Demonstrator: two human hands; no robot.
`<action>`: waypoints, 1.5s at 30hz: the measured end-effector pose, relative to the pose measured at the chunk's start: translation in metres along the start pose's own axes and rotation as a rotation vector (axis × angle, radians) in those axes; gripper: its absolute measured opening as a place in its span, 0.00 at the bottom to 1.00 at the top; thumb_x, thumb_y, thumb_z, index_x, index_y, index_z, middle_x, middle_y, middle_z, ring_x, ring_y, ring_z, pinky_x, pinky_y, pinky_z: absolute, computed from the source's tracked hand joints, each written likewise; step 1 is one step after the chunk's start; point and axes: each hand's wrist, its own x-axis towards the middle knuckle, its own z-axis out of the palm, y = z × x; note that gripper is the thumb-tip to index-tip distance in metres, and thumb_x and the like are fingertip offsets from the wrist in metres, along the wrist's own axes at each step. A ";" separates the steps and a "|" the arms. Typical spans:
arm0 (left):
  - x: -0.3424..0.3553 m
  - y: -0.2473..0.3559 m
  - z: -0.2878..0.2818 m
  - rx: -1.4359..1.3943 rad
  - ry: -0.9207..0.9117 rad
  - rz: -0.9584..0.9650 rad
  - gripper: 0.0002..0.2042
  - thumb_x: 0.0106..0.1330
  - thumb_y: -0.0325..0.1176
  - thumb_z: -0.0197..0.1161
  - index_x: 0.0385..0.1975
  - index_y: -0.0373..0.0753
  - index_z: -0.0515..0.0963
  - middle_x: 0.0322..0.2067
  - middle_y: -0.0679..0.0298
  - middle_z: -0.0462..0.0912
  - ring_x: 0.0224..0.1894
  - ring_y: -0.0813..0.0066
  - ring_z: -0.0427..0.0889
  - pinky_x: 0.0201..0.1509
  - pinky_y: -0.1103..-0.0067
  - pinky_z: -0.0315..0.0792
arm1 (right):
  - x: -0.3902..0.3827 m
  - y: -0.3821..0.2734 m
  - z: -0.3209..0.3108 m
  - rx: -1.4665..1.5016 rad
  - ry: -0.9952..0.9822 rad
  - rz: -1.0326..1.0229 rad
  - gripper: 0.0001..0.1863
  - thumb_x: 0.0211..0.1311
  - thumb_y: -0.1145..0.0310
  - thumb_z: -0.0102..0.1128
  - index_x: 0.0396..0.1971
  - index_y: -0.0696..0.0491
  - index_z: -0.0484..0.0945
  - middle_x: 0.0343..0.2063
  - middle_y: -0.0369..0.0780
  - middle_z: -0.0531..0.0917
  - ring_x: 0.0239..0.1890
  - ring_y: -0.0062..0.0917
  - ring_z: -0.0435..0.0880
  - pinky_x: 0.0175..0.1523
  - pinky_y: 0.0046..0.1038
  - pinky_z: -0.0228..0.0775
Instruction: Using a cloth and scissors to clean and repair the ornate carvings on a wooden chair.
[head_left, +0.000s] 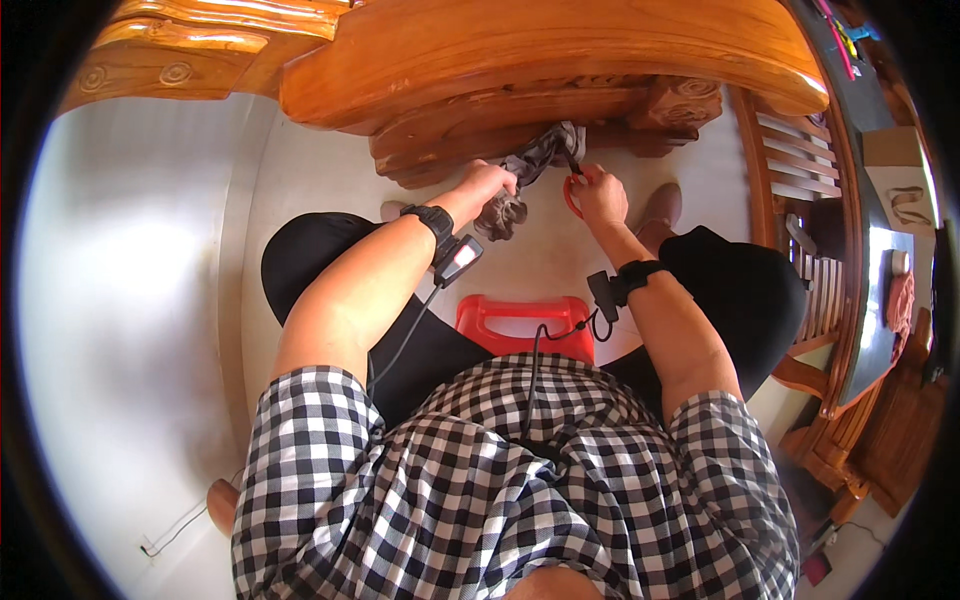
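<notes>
My left hand (487, 184) is closed on a crumpled grey-brown cloth (541, 152). Part of the cloth hangs below that hand in a bunched end, and the rest stretches up and to the right. In my right hand (602, 197) is a pair of scissors (571, 196) with a red loop handle. Their dark front end points at the cloth's right end; whether it touches or cuts the cloth I cannot tell. Both hands are above the floor, just in front of the carved wooden furniture.
A large polished wooden piece (560, 50) with a curved edge spans the far side. Between my legs is a red plastic stool (480, 312). To the right stand a slatted wooden chair (800, 150) and a dark-topped table (872, 300). A pale wall (150, 250) rises on the left.
</notes>
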 end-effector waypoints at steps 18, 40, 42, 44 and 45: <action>-0.011 0.005 0.006 -0.155 -0.027 -0.102 0.07 0.40 0.25 0.64 0.13 0.31 0.72 0.20 0.60 0.75 0.23 0.70 0.75 0.27 0.72 0.68 | 0.018 -0.020 0.033 -0.142 0.073 -0.097 0.19 0.54 0.60 0.57 0.47 0.45 0.76 0.39 0.46 0.81 0.41 0.44 0.82 0.44 0.41 0.74; 0.002 -0.009 0.004 -0.035 -0.029 -0.120 0.13 0.40 0.27 0.66 0.25 0.25 0.74 0.26 0.51 0.78 0.28 0.63 0.78 0.31 0.68 0.72 | 0.026 -0.005 0.000 -0.262 0.042 -0.081 0.13 0.58 0.61 0.55 0.42 0.46 0.78 0.37 0.46 0.82 0.40 0.42 0.83 0.42 0.41 0.75; 0.007 -0.013 0.003 -0.092 -0.076 -0.174 0.19 0.40 0.27 0.66 0.32 0.24 0.73 0.32 0.50 0.78 0.31 0.62 0.78 0.33 0.67 0.72 | 0.037 -0.011 -0.002 -0.295 0.047 -0.097 0.12 0.58 0.62 0.55 0.41 0.45 0.78 0.36 0.47 0.81 0.39 0.42 0.83 0.42 0.40 0.75; 0.008 -0.011 0.006 -0.081 -0.084 -0.179 0.21 0.40 0.27 0.66 0.35 0.24 0.72 0.33 0.50 0.78 0.31 0.62 0.78 0.34 0.66 0.72 | 0.045 -0.004 -0.001 -0.278 0.071 -0.091 0.12 0.58 0.62 0.55 0.42 0.45 0.78 0.37 0.47 0.81 0.39 0.42 0.83 0.42 0.40 0.75; 0.008 -0.011 0.008 -0.078 -0.090 -0.181 0.23 0.39 0.27 0.66 0.38 0.23 0.71 0.34 0.50 0.78 0.31 0.62 0.79 0.35 0.66 0.72 | 0.047 0.001 0.000 -0.267 0.097 -0.093 0.13 0.58 0.62 0.55 0.43 0.44 0.78 0.37 0.47 0.81 0.39 0.41 0.83 0.42 0.40 0.75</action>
